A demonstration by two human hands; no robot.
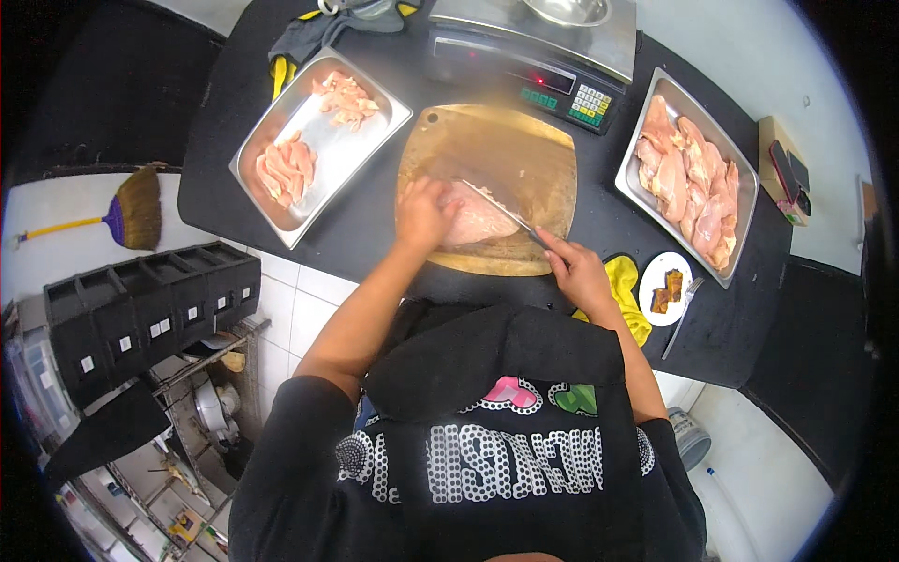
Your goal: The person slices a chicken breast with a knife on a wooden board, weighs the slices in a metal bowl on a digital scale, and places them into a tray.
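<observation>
A pale pink raw chicken breast [476, 221] lies on a worn wooden cutting board [552, 159]. My left hand [426, 214] holds the left part of the breast down, its fingers curled against the meat. In my right hand [578, 272] is a knife [510, 215], gripped by its dark handle. The blade slants up and left along the breast's upper right edge, touching or just beside the meat; which of the two I cannot tell. My left fingertips are partly hidden.
At left stands a metal tray [375, 155] with two piles of cut chicken. A second tray [626, 178] at right holds several larger pieces. Behind the board is a scale [468, 58] with a metal bowl [573, 11]. A yellow cloth [629, 304], plate [651, 314] and fork [682, 323] lie near my right forearm.
</observation>
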